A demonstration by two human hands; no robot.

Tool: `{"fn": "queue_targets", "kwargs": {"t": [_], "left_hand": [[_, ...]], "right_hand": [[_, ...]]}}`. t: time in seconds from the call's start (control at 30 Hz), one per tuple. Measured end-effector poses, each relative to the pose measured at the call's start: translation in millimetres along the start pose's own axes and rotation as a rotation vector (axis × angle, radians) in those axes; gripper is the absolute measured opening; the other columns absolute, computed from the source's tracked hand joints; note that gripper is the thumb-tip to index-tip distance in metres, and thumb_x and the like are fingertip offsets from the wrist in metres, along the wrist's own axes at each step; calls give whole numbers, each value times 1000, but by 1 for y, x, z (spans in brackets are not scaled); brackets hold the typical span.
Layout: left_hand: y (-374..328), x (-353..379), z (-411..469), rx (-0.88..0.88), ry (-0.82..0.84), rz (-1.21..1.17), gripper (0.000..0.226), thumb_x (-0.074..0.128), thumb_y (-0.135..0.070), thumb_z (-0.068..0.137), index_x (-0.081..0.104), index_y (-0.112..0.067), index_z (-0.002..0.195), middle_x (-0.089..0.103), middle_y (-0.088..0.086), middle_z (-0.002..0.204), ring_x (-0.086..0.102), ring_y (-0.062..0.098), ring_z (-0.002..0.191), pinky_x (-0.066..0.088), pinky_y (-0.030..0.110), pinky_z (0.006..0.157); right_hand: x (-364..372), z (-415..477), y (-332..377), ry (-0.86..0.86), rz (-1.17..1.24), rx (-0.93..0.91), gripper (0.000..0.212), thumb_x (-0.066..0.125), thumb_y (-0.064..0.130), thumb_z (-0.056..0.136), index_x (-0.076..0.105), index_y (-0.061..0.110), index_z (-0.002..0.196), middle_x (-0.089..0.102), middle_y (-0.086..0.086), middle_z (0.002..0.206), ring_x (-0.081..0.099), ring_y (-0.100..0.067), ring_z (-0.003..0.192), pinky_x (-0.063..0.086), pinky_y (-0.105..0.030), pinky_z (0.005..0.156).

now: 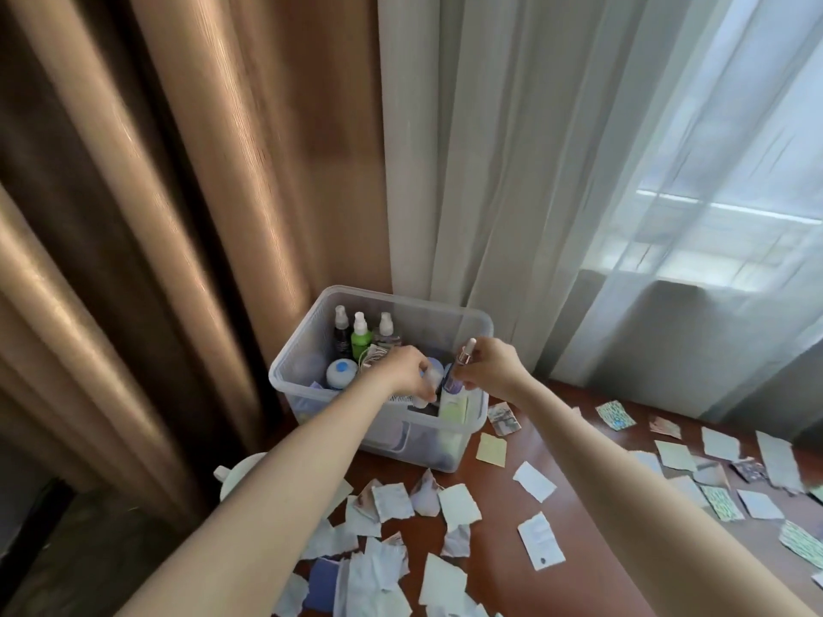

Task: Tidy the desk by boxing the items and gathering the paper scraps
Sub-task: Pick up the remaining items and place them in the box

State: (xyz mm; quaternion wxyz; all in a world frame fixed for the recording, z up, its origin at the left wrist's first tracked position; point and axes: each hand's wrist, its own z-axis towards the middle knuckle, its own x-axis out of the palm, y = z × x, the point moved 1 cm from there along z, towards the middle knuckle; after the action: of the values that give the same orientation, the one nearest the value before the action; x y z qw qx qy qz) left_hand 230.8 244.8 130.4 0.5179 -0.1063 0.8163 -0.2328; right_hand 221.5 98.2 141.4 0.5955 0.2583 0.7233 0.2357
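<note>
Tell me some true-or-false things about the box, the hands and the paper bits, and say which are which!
1. Three spray bottles stand upright at the back of the clear box. True.
2. The right hand is empty. False: its fingers pinch a dropper bottle over the box.
3. Paper scraps lie spread over the brown desk. True.
4. The box has its lid on. False: its top is open and no lid is on it.
5. The left hand lies flat on the desk. False: it is over the box and grips a small pale bottle.
</note>
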Motion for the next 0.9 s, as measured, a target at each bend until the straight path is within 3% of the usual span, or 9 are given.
{"fn": "queue_targets", "kwargs": {"t": [0.17, 0.3, 0.47, 0.6, 0.67, 0.77, 0.83, 0.9], "left_hand": [[15, 10, 18, -28, 82, 37, 33, 74, -24, 76, 67, -5, 102, 61, 9, 96, 57, 21, 88, 38, 28, 69], [21, 20, 26, -43, 170, 115, 39, 69, -22, 79, 65, -6, 114, 62, 9, 106, 54, 20, 88, 40, 26, 71], [25, 27, 37, -52, 290, 226, 49, 70, -23, 78, 61, -12, 124, 60, 8, 122, 57, 22, 100, 45, 30, 77], [26, 30, 43, -62, 350, 350, 42, 66, -20, 83, 59, -6, 122, 59, 13, 123, 49, 20, 89, 42, 29, 75], [25, 31, 44, -65, 359, 374, 38, 62, -18, 86, 58, -4, 121, 58, 15, 125, 47, 20, 88, 44, 33, 80], [25, 32, 44, -57, 365, 382, 37, 59, -18, 88, 58, -3, 122, 56, 16, 127, 52, 26, 96, 46, 36, 91], [26, 33, 45, -50, 382, 390, 36, 59, -18, 88, 59, -3, 121, 56, 17, 127, 54, 31, 110, 45, 36, 94], [28, 35, 46, -42, 407, 406, 37, 59, -19, 87, 59, -5, 121, 56, 17, 126, 54, 31, 109, 45, 35, 93]], "right_hand": [[21, 24, 0, 125, -155, -33, 22, 67, 12, 81, 69, -1, 98, 72, -15, 91, 70, -27, 86, 56, -37, 83], [30, 33, 5, 200, -362, -65, 18, 66, 16, 83, 67, 2, 94, 71, -16, 96, 67, -25, 84, 52, -27, 70], [45, 49, 2, 311, -525, -74, 30, 64, 10, 82, 68, 0, 110, 70, -12, 103, 67, -23, 93, 55, -29, 84], [51, 54, 6, 434, -695, -113, 30, 60, 17, 85, 69, 6, 112, 66, -8, 95, 57, -16, 82, 43, -20, 65], [55, 55, 6, 467, -771, -123, 29, 58, 18, 85, 69, 8, 110, 56, -4, 84, 49, -14, 76, 31, -19, 52], [64, 58, 4, 505, -927, -158, 32, 52, 20, 88, 67, 12, 116, 50, -2, 79, 37, -11, 59, 20, -19, 46], [70, 59, 2, 522, -987, -170, 34, 48, 16, 89, 65, 12, 119, 52, -5, 87, 29, -11, 54, 18, -20, 46], [76, 61, -1, 548, -1009, -168, 34, 49, 15, 88, 65, 12, 118, 63, -10, 102, 34, -11, 59, 20, -20, 48]]}}
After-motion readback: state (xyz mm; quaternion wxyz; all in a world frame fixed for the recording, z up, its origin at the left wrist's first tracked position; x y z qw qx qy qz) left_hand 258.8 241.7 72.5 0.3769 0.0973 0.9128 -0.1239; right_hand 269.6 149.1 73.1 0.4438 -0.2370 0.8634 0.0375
